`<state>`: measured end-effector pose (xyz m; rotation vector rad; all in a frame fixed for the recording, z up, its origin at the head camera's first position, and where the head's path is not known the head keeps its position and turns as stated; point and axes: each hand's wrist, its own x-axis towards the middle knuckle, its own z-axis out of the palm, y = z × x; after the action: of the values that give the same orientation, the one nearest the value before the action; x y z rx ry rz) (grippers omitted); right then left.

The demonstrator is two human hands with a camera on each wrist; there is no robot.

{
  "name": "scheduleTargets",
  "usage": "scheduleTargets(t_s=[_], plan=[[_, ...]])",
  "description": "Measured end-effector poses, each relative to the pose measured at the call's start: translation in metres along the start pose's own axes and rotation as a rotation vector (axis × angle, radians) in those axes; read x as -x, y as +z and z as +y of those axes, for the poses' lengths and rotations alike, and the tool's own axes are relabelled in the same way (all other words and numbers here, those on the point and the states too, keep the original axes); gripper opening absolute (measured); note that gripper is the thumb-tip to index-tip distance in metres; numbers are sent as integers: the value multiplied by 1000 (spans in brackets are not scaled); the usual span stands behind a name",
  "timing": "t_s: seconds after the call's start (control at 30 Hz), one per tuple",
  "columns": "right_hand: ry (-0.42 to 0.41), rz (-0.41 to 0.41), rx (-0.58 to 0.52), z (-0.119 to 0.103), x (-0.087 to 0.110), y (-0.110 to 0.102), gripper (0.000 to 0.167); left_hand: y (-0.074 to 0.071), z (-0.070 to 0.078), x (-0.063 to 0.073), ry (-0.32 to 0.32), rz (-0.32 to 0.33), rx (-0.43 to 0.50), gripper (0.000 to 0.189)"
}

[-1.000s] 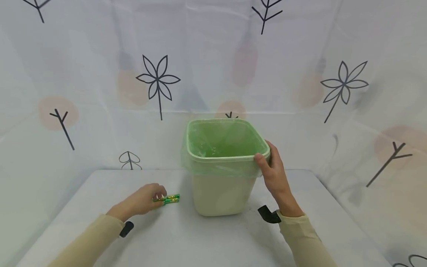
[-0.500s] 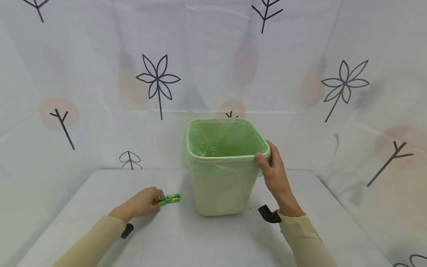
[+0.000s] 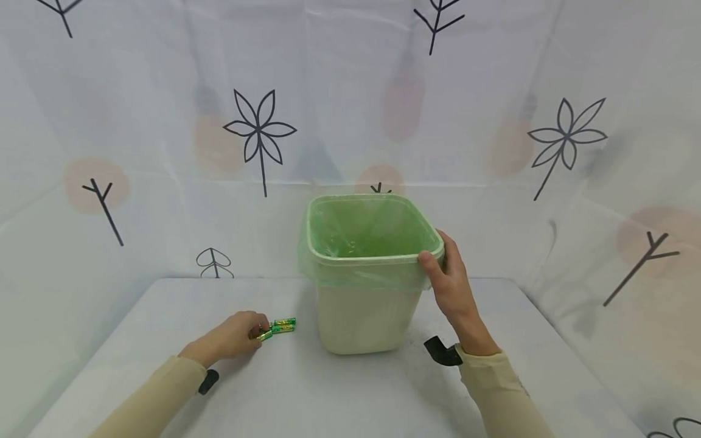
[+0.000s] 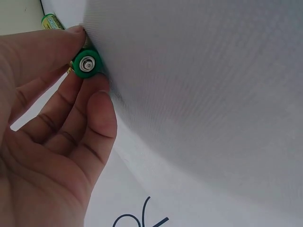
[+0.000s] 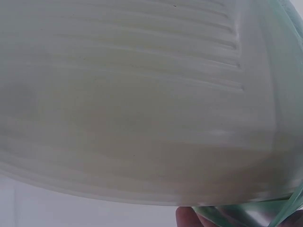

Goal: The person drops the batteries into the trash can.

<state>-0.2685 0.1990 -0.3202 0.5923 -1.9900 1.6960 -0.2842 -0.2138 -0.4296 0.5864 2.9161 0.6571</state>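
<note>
My left hand [image 3: 232,334] is low over the white table, left of the bin, its thumb and fingers pinching a green and gold battery [image 4: 87,64]. In the left wrist view that battery's metal end faces the camera. Beside the fingertips, another battery [image 3: 284,321] and one just in front of it [image 3: 283,329] lie on the table; part of the group is hidden by the fingers. My right hand [image 3: 453,283] grips the right front corner of the trash bin's rim, thumb in front. The cream trash bin [image 3: 361,319] stands upright, lined with a translucent green bag [image 3: 372,278] folded over its rim.
The white table [image 3: 328,395] runs back to a white cloth backdrop [image 3: 339,91] printed with dark plants. Bin wall [image 5: 132,104] fills most of the right wrist view. A black wrist mount [image 3: 442,353] sits at the right cuff.
My left hand has shifted slightly left and down, showing more of the batteries. One near the fingertips now lies slanted. The right hand and trash bin have stayed in place.
</note>
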Motion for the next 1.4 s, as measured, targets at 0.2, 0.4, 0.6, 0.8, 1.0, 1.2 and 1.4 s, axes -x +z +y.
scheduleTargets(t_s=[0.2,0.4,0.6,0.8,1.0,1.2,1.4], plan=[[-20,-24,-17,1,-1,-1,52,-1,0,2,1,-11,2,20],[-8,-1,-8,2,0,-2,52,-5,3,5,7,-5,1,21],[-4,-9,-16,2,0,-1,52,-16,4,9,45,19,-20,22],[-4,-9,-7,3,0,-1,51,-40,13,10,114,40,-54,22],[-8,0,-9,3,0,-2,52,-69,30,11,120,37,-73,21],[-14,-11,-3,3,1,-2,53,-99,46,8,165,91,-98,21],[-9,-12,4,2,1,-1,52,-135,68,0,190,162,-137,23]])
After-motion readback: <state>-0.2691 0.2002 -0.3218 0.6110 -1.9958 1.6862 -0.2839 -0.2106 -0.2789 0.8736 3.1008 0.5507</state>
